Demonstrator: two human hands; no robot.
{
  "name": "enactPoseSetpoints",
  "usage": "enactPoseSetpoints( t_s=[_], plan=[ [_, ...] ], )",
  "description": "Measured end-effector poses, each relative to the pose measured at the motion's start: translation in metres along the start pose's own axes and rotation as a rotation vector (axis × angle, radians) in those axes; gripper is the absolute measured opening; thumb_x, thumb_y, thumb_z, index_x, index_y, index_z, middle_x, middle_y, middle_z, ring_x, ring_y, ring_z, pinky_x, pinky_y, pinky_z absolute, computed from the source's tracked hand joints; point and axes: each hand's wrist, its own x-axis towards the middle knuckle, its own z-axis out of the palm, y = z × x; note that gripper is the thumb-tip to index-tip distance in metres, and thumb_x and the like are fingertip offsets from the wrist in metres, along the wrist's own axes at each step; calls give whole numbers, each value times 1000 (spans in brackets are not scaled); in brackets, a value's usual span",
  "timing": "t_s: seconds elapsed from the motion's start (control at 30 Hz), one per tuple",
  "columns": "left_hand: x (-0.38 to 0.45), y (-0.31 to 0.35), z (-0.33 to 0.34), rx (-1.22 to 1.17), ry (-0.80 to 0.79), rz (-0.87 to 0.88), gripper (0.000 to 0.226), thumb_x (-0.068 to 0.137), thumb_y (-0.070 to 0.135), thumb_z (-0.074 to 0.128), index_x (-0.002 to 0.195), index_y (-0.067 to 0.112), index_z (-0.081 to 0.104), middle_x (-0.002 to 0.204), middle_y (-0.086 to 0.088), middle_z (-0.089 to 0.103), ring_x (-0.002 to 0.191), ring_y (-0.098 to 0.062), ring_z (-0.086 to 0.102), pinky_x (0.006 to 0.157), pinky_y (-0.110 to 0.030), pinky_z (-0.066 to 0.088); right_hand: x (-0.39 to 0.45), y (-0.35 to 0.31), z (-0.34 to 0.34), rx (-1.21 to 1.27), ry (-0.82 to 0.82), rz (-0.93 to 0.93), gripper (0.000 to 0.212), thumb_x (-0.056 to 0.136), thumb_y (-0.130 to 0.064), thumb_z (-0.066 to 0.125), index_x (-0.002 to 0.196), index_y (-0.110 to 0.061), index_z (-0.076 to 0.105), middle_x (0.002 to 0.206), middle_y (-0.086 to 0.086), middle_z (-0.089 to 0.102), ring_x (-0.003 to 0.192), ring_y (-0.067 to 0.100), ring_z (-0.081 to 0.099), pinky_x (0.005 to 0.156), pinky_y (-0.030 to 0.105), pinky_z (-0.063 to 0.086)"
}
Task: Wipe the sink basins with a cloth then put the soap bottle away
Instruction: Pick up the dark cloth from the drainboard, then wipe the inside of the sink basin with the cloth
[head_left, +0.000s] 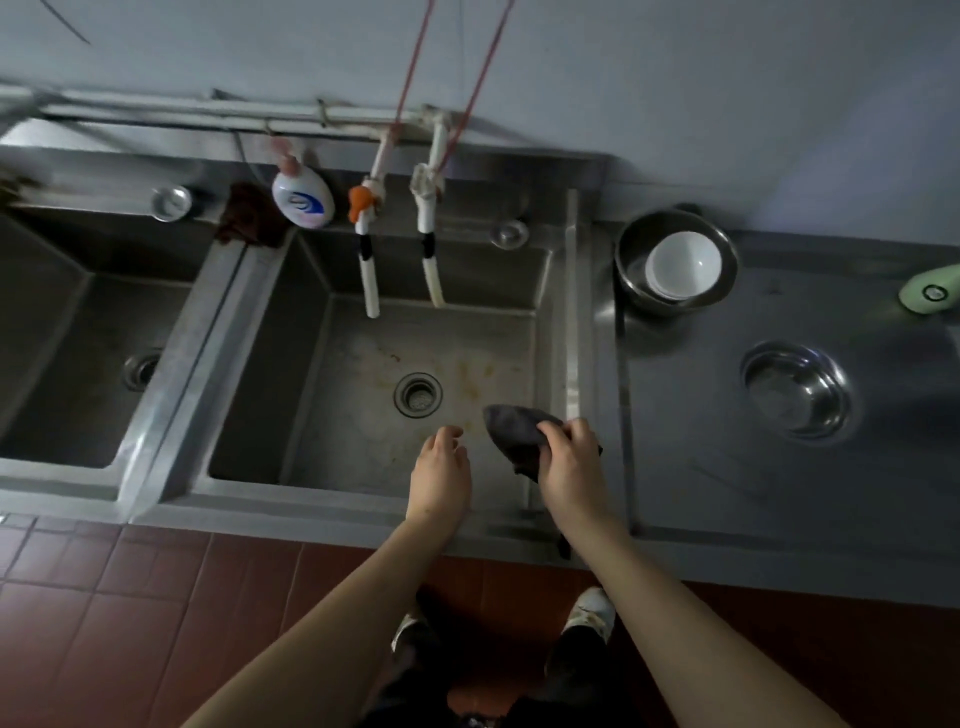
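Observation:
Two steel sink basins sit side by side: the middle basin (363, 364) with stains round its drain (418, 394), and the left basin (62, 338). My right hand (569, 460) grips a dark grey cloth (514, 428) over the middle basin's near right corner. My left hand (441, 467) hovers just left of it, fingers loosely curled, holding nothing. A white soap bottle (303, 197) with a pump top stands on the back ledge between the basins.
Two white taps (371, 270) (431, 260) hang over the middle basin. A brown rag (249, 215) lies beside the soap bottle. On the right counter stand a steel pot with a white bowl (683, 265), a steel dish (795, 389) and a green object (930, 291).

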Motion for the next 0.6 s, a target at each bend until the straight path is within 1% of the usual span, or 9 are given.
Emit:
enactPoseSetpoints(
  t_s=[0.1, 0.2, 0.27, 0.33, 0.37, 0.5, 0.6],
  plan=[
    [9, -35, -40, 6, 8, 0, 33, 104, 20, 41, 135, 16, 52, 131, -7, 58, 114, -25, 57, 91, -37, 48, 3, -45, 21, 10, 15, 5, 29, 100, -9, 61, 128, -5, 66, 114, 11, 56, 96, 27, 62, 79, 33, 54],
    [18, -63, -72, 4, 21, 7, 33, 104, 19, 42, 135, 15, 53, 132, -8, 58, 115, -24, 57, 88, -33, 45, 6, -83, 38, 9, 16, 4, 27, 100, -12, 63, 127, -8, 68, 113, 8, 57, 93, 26, 62, 75, 30, 51],
    [23, -77, -87, 5, 29, 3, 33, 104, 19, 42, 135, 15, 53, 133, -7, 58, 117, -23, 56, 87, -29, 42, 11, -102, 50, 21, 13, -1, 27, 98, -9, 66, 124, -6, 69, 112, 11, 57, 93, 27, 63, 77, 28, 47],
    [30, -87, -99, 8, 33, -7, 33, 104, 19, 42, 135, 15, 54, 134, -7, 58, 117, -23, 57, 87, -28, 41, 17, -116, 63, 54, -4, -16, 27, 97, -6, 67, 124, -3, 69, 114, 12, 57, 97, 29, 63, 82, 31, 51],
    [33, -92, -104, 11, 35, -10, 33, 104, 19, 42, 135, 15, 54, 134, -7, 58, 116, -24, 58, 87, -29, 42, 20, -122, 69, 64, -14, -28, 28, 96, -5, 67, 124, -2, 69, 114, 13, 56, 99, 29, 63, 85, 32, 52],
    [51, -106, -118, 35, 47, -25, 34, 104, 20, 42, 135, 14, 53, 134, -8, 58, 119, -25, 57, 94, -37, 47, 36, -137, 92, 84, -61, -33, 30, 97, -6, 65, 126, -3, 67, 116, 10, 55, 102, 27, 61, 86, 30, 50],
    [68, -113, -125, 56, 58, -55, 34, 104, 22, 42, 137, 17, 52, 136, -6, 56, 121, -23, 57, 95, -37, 49, 52, -144, 109, 108, -92, -46, 31, 96, -5, 65, 127, -4, 67, 117, 10, 56, 104, 27, 60, 87, 27, 47]
  ],
)
